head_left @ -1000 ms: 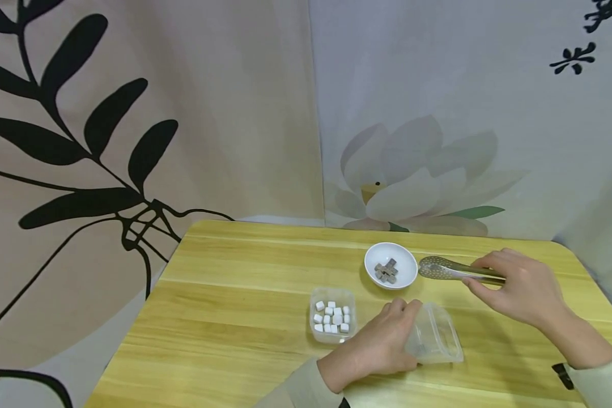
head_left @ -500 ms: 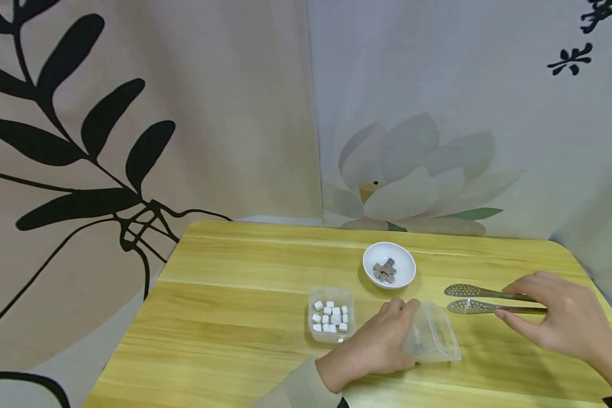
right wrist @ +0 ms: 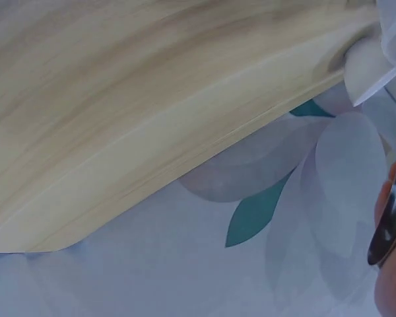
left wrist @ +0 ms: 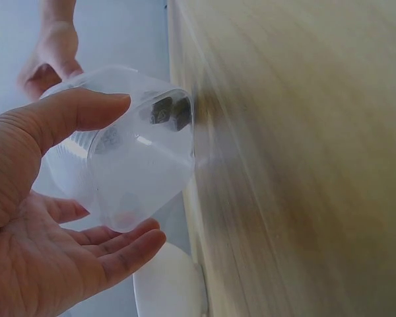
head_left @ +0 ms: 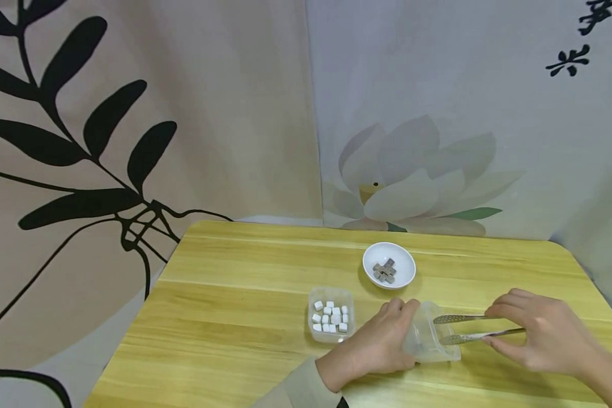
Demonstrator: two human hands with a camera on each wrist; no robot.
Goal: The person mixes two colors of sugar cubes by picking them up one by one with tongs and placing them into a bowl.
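My left hand (head_left: 379, 345) grips a clear plastic container (head_left: 422, 339) tipped on its side, its mouth facing right. In the left wrist view, thumb and fingers lie around that container, and a couple of dark cubes (left wrist: 162, 110) show through its wall near the bottom. Metal tongs (head_left: 456, 339) with perforated tips are held by my right hand (head_left: 545, 334). Their two arms stand apart, with the tips at the container's mouth; nothing is visible between them. The right wrist view catches only the bent end of the tongs (right wrist: 393, 218) beside the fingers.
Behind the container stands a white bowl (head_left: 373, 259) with several grey-brown cubes (head_left: 386, 271). A second clear container (head_left: 331, 338), holding several white cubes (head_left: 336, 311), is left of my left hand. All rest on a wooden table (head_left: 224, 317) before a patterned curtain (head_left: 245, 113).
My right hand first drew the tongs right, away from the bowl, and their arms spread. It then brought them nearer and left to the tipped container's mouth. The left hand stayed put.
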